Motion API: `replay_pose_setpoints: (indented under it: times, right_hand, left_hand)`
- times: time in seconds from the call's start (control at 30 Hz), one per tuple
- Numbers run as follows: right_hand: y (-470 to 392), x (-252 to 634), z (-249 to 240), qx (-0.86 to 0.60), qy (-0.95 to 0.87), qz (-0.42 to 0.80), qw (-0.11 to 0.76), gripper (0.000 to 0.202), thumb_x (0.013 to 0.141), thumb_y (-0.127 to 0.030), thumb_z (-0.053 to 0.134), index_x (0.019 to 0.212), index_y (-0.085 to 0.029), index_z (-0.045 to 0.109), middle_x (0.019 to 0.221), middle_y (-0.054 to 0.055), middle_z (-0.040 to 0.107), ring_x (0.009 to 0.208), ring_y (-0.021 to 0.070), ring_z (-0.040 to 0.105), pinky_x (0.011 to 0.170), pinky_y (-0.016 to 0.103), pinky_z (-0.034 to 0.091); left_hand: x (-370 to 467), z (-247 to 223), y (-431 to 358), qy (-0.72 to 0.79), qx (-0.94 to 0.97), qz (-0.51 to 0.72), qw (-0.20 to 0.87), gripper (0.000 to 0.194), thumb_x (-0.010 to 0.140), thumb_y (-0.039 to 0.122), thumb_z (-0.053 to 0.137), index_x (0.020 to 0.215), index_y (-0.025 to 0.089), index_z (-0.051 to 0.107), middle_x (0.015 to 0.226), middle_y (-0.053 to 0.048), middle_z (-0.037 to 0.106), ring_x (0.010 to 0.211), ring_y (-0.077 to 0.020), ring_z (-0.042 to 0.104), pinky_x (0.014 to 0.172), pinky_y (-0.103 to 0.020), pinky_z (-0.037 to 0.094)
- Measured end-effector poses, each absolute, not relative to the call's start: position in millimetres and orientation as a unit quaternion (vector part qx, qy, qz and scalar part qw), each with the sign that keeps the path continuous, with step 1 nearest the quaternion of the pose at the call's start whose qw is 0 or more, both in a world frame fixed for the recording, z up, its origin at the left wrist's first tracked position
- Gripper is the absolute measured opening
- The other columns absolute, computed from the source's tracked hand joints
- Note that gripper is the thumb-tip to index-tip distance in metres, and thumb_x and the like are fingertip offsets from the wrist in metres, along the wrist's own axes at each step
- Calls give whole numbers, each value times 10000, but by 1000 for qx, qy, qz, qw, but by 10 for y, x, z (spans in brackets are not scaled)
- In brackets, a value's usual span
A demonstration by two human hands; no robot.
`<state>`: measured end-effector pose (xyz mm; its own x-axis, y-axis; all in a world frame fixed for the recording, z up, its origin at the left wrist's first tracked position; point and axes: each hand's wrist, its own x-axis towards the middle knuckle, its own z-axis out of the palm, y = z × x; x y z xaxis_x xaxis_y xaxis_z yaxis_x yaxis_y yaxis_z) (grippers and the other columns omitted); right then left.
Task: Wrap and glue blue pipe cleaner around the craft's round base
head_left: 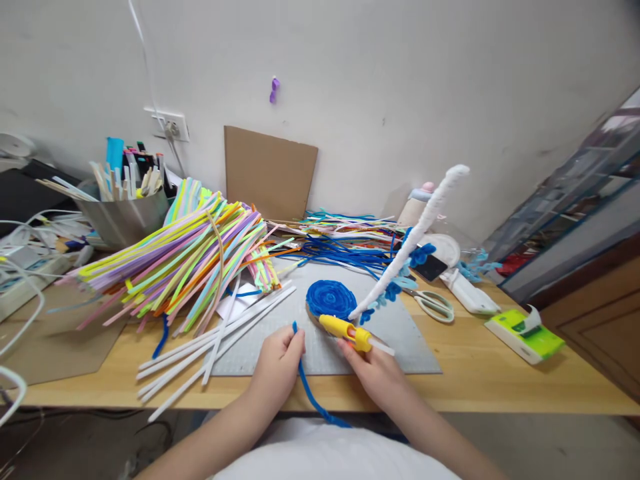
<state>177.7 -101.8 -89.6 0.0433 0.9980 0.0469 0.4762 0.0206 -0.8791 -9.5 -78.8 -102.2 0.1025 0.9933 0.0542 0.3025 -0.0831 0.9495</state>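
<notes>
Between the thumb and fingers of my left hand [279,360] is the end of a blue pipe cleaner [309,393], which hangs down toward my lap. My right hand [375,377] is closed around a yellow hot glue gun [345,328], its nozzle pointing left, just in front of a coiled blue disc [331,300]. From the disc's right side a white fuzzy stem [413,233] rises, leaning right. Small blue flowers [393,291] sit along the stem's right side. Part of the disc's front edge is hidden by the glue gun.
A grey cutting mat [400,343] lies under the disc. Loose white sticks [220,340] and a large bundle of pastel pipe cleaners [185,267] lie left. Blue pipe cleaners [335,252] are behind. Scissors [435,305] and a green packet [525,333] lie right.
</notes>
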Motion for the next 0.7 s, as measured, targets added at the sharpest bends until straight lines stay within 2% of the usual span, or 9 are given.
replay_pose_setpoints:
  times: [0.7]
  right_hand:
    - [-1123, 1891, -828, -632, -614, 327, 342, 401, 827, -477, 510, 1091, -212, 654, 1092, 54, 685, 1058, 246, 603, 952, 357, 454]
  left_hand:
    - [-98, -1044, -784, 533, 620, 398, 416, 384, 855, 438, 399, 571, 185, 449, 548, 20, 445, 573, -146, 447, 564, -252, 306]
